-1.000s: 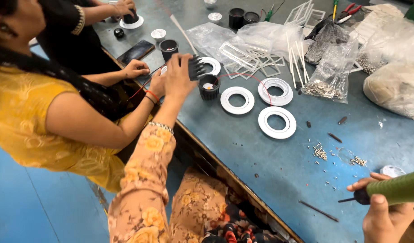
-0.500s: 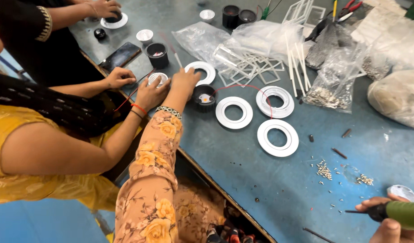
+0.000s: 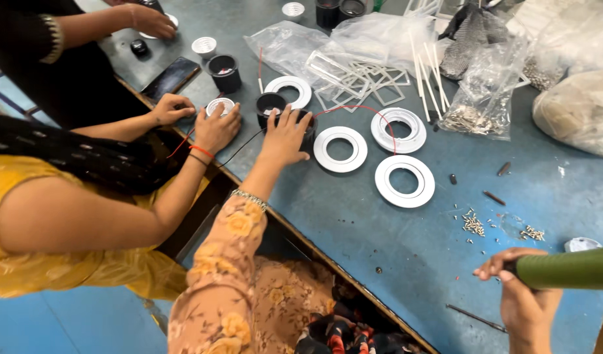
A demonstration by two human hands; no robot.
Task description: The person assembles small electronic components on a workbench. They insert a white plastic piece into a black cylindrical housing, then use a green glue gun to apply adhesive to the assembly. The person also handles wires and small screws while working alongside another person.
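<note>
My left hand (image 3: 285,134) reaches out in a floral orange sleeve and lies over a black round housing (image 3: 270,105) on the blue table (image 3: 354,229), fingers spread across its rim. A red wire (image 3: 354,108) runs from the housing to the white rings. My right hand (image 3: 524,298) at the lower right grips a green-handled tool (image 3: 570,267) held level above the table edge. Three white rings (image 3: 341,149) (image 3: 404,180) (image 3: 398,129) lie just right of my left hand.
A person in yellow works with both hands on a small white part (image 3: 219,106) beside my left hand. Another person in black (image 3: 147,19) is at the far left. A phone (image 3: 171,77), black cup (image 3: 224,72), screw piles (image 3: 473,225) and plastic bags (image 3: 491,98) lie about.
My left hand has come down over the black housing and slid slightly right. The right hand keeps the green tool at the lower right. The neighbour's hands stay on the small white part.
</note>
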